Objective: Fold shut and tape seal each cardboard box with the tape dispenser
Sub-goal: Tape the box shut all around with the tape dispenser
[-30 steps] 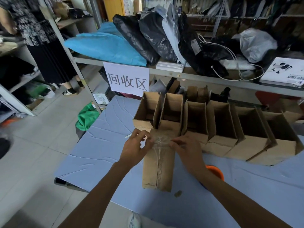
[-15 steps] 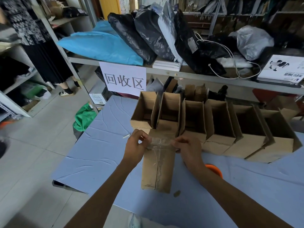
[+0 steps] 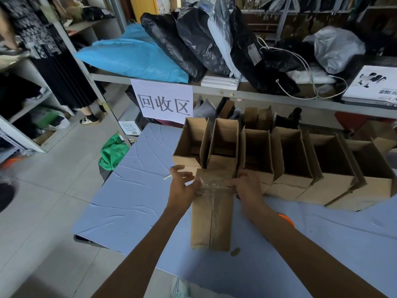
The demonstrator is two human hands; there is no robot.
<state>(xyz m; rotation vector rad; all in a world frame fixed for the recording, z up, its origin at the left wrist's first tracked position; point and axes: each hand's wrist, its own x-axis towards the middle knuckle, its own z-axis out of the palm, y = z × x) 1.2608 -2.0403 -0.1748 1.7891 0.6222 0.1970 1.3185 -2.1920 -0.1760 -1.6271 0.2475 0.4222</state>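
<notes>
A long, narrow cardboard box (image 3: 211, 222) is lying flat and folded shut on a table (image 3: 139, 190) covered in blue sheeting. Its far end is butting against a row of open boxes (image 3: 294, 155). A strip of clear tape (image 3: 213, 186) is crossing that far end.

The left hand (image 3: 184, 183) is touching the tape at the box's left edge, fingers loosely spread and gripping nothing. The right hand (image 3: 247, 187) is lying over the right edge with fingers bent onto the tape; whether it is pinching or only pressing cannot be told.

The box is looking light, stiff and easily dented, so it is best steadied by its long sides. The tape is looking thin and clingy.

An orange object (image 3: 286, 219), probably the tape dispenser, is peeking from behind the right forearm. Bags (image 3: 193, 39) are crowding a shelf behind.
</notes>
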